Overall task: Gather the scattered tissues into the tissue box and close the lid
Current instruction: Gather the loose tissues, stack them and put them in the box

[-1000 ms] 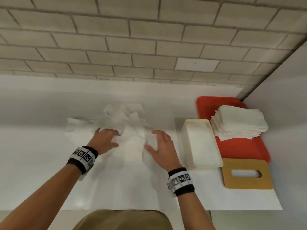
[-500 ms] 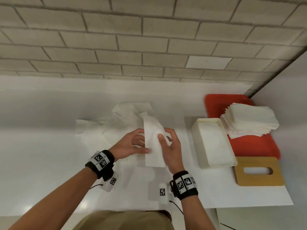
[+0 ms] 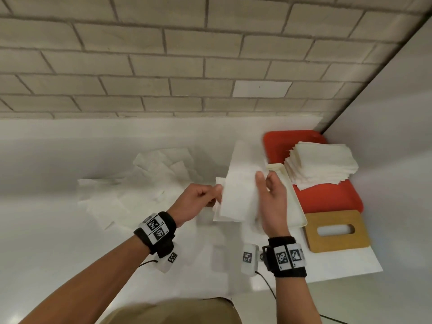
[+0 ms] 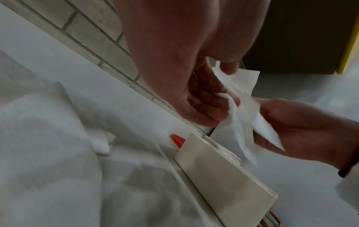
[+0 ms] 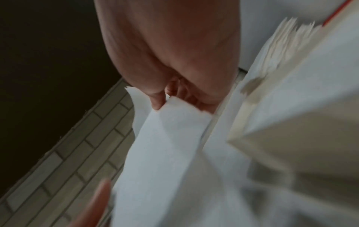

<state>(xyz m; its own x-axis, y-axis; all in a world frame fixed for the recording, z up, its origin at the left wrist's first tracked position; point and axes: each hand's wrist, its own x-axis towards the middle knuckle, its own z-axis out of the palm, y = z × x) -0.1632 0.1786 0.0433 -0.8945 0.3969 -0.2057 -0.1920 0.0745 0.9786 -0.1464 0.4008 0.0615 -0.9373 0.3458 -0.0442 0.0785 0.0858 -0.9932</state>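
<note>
We hold one white folded tissue (image 3: 238, 192) upright, left hand (image 3: 198, 202) and right hand (image 3: 271, 202) both grasping it beside one open cream tissue box (image 3: 295, 206); one wooden lid (image 3: 336, 231) lies near.

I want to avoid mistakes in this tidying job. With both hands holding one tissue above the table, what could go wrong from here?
1. The tissue is thin, and the left hand and right hand each grip it, so pulling apart could tear it.
2. The box lies partly behind the right hand; the tissue may drape over its rim.
3. The pile is loose; a sweeping wrist could scatter it.
</note>
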